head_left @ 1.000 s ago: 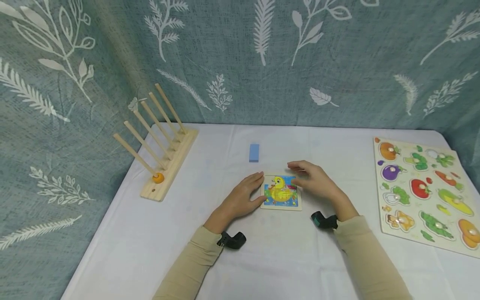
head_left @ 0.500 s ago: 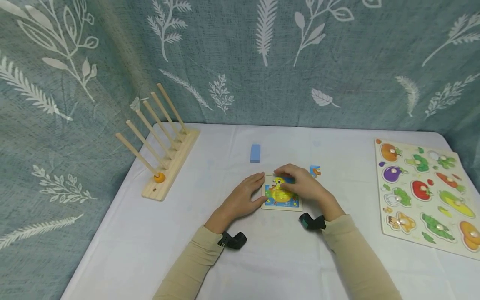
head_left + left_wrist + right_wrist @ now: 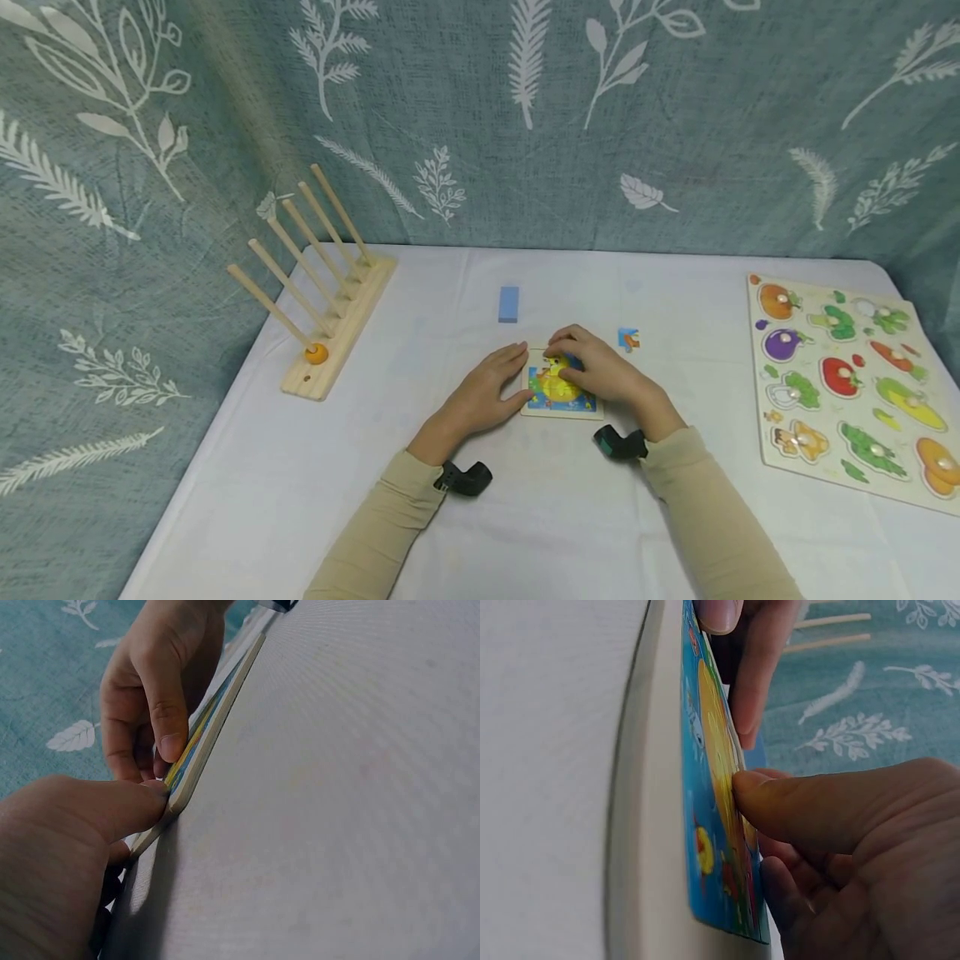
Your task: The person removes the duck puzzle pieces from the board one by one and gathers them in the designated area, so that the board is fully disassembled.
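A small square jigsaw puzzle (image 3: 562,396) showing a yellow duck on blue lies in its light wooden tray (image 3: 562,417) on the white table. My left hand (image 3: 480,398) grips the tray's left side, thumb over the near corner and fingers along the far part of that edge. From the right, my right hand (image 3: 603,368) reaches over the puzzle. Its thumb touches the picture by the duck's head and its bent fingers meet the far edge, pinching there; the fingers hide the upper right of the picture. A loose puzzle piece (image 3: 628,339) lies beyond this hand.
A blue block (image 3: 508,305) lies behind the puzzle. At the left stands a wooden base (image 3: 341,346) with several slanted pegs and an orange bead (image 3: 316,354). A large vegetable knob puzzle (image 3: 847,383) covers the right side. A patterned curtain (image 3: 480,125) hangs behind.
My right hand has moved left from the tray's right side onto the upper part of the picture. The loose piece behind it has come into view. My left hand has stayed on the tray.
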Demonstrator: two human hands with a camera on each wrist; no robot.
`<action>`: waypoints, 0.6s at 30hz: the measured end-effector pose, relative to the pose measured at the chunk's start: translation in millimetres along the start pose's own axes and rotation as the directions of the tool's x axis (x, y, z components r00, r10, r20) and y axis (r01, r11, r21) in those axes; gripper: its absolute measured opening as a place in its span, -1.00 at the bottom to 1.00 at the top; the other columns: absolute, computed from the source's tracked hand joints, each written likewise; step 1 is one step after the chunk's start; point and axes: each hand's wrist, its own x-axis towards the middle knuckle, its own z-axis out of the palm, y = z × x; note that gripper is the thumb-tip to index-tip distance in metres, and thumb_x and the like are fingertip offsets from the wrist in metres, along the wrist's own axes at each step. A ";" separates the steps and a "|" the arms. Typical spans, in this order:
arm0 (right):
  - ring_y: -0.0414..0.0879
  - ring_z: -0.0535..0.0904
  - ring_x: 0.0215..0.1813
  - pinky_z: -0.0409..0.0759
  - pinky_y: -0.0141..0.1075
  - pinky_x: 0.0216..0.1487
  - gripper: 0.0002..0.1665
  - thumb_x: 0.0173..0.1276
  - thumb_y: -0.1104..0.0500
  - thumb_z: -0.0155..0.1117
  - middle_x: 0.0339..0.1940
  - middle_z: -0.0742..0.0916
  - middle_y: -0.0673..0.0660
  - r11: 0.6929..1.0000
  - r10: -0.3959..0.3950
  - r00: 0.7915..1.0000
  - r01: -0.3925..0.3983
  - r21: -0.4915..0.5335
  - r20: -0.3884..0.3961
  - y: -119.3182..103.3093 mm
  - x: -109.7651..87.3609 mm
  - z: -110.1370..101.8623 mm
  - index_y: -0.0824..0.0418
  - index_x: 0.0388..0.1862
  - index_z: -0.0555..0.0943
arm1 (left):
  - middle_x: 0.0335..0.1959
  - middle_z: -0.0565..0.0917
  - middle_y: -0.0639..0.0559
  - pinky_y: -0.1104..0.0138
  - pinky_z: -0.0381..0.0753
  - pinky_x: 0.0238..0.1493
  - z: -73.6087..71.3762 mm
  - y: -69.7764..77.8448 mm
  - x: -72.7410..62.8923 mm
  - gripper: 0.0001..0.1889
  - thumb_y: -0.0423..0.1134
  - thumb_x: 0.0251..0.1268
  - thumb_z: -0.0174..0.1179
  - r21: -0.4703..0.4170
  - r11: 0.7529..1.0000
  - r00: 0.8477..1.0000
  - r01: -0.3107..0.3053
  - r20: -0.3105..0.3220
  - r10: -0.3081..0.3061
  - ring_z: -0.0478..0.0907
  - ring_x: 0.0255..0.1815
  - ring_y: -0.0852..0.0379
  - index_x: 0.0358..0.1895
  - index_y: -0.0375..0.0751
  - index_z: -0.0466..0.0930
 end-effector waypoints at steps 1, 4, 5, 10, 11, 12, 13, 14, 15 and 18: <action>0.16 0.40 0.26 0.38 0.07 0.33 -0.67 0.32 0.29 0.22 0.17 0.50 0.23 1.000 -0.003 1.000 0.003 -0.003 -0.004 -0.3 -0.1 0.2 0.29 0.07 0.58 | 0.43 0.28 -0.17 0.11 0.21 0.47 -0.2 0.3 0.1 -0.35 -0.10 0.31 0.17 -0.002 1.000 1.000 0.002 0.002 -0.002 0.17 0.47 -0.07 0.36 -0.39 0.26; 0.15 0.40 0.25 0.38 0.06 0.33 -0.69 0.32 0.31 0.22 0.15 0.50 0.23 1.000 0.003 1.000 -0.003 -0.006 -0.013 -1.3 -0.2 0.4 0.27 0.05 0.58 | 0.43 0.27 -0.16 0.11 0.20 0.47 -0.9 1.0 0.2 -0.35 -0.09 0.32 0.17 -0.003 1.000 1.000 0.010 0.010 -0.010 0.16 0.47 -0.07 0.37 -0.38 0.25; 0.15 0.39 0.24 0.39 0.06 0.32 -0.69 0.32 0.31 0.22 0.14 0.51 0.23 1.000 0.007 1.000 -0.007 -0.009 -0.014 -2.0 -0.2 0.5 0.26 0.04 0.58 | 0.43 0.27 -0.16 0.11 0.20 0.47 -1.2 1.1 0.1 -0.35 -0.09 0.31 0.17 -0.004 1.000 1.000 0.013 0.012 -0.012 0.16 0.47 -0.07 0.37 -0.38 0.25; 0.13 0.38 0.20 0.42 0.06 0.28 -0.68 0.31 0.29 0.24 0.12 0.54 0.20 0.999 0.032 0.999 -0.032 -0.029 -0.016 -4.9 -0.3 -0.2 0.22 0.06 0.59 | 0.43 0.27 -0.15 0.12 0.20 0.47 -0.9 0.7 0.4 -0.35 -0.09 0.32 0.16 0.004 1.000 1.000 0.018 0.012 -0.018 0.16 0.47 -0.07 0.37 -0.37 0.25; 0.13 0.38 0.20 0.42 0.05 0.27 -0.67 0.31 0.30 0.24 0.12 0.54 0.20 0.999 0.034 0.999 -0.034 -0.035 -0.015 -5.3 -0.5 -0.4 0.21 0.07 0.59 | 0.43 0.27 -0.16 0.11 0.20 0.47 -0.8 0.6 0.6 -0.35 -0.09 0.32 0.16 0.002 1.000 1.000 0.017 0.011 -0.017 0.16 0.47 -0.07 0.37 -0.37 0.25; 0.12 0.38 0.20 0.42 0.05 0.27 -0.65 0.30 0.30 0.24 0.12 0.55 0.20 0.999 0.035 0.999 -0.036 -0.038 -0.016 -5.4 -0.8 -0.8 0.21 0.08 0.59 | 0.43 0.27 -0.16 0.11 0.20 0.47 -0.5 0.5 0.7 -0.35 -0.09 0.32 0.16 0.003 1.000 1.000 0.017 0.011 -0.017 0.16 0.47 -0.07 0.37 -0.37 0.26; 0.12 0.39 0.20 0.43 0.06 0.26 -0.64 0.30 0.31 0.24 0.12 0.56 0.19 0.998 0.037 0.999 -0.037 -0.041 -0.017 -5.0 -1.1 -1.1 0.20 0.09 0.60 | 0.43 0.27 -0.16 0.11 0.19 0.47 -0.2 0.4 0.9 -0.35 -0.09 0.32 0.16 0.004 1.000 1.000 0.017 0.012 -0.017 0.16 0.47 -0.07 0.37 -0.38 0.25; 0.12 0.39 0.20 0.43 0.05 0.26 -0.62 0.30 0.32 0.23 0.13 0.56 0.19 0.998 0.040 0.999 -0.041 -0.039 -0.017 -4.4 -1.4 -1.4 0.20 0.11 0.59 | 0.43 0.27 -0.16 0.11 0.19 0.47 -0.1 0.5 0.9 -0.35 -0.09 0.32 0.16 0.002 1.000 1.000 0.017 0.011 -0.017 0.16 0.47 -0.07 0.37 -0.38 0.25; 0.11 0.40 0.21 0.43 0.05 0.26 -0.60 0.30 0.33 0.23 0.13 0.57 0.19 0.998 0.045 0.999 -0.045 -0.034 -0.015 -4.2 -1.7 -1.9 0.19 0.13 0.59 | 0.44 0.26 -0.16 0.12 0.19 0.47 -0.1 0.5 0.8 -0.35 -0.08 0.32 0.16 0.002 1.000 1.000 0.016 0.013 -0.016 0.16 0.47 -0.07 0.37 -0.38 0.25; 0.12 0.41 0.26 0.42 0.07 0.29 -0.55 0.30 0.34 0.21 0.18 0.57 0.19 0.998 0.056 0.998 -0.056 -0.009 -0.018 -2.5 -2.8 -3.3 0.20 0.19 0.55 | 0.44 0.26 -0.16 0.12 0.20 0.47 0.2 0.5 0.7 -0.34 -0.08 0.32 0.16 0.005 1.000 1.000 0.016 0.015 -0.016 0.16 0.47 -0.07 0.37 -0.38 0.25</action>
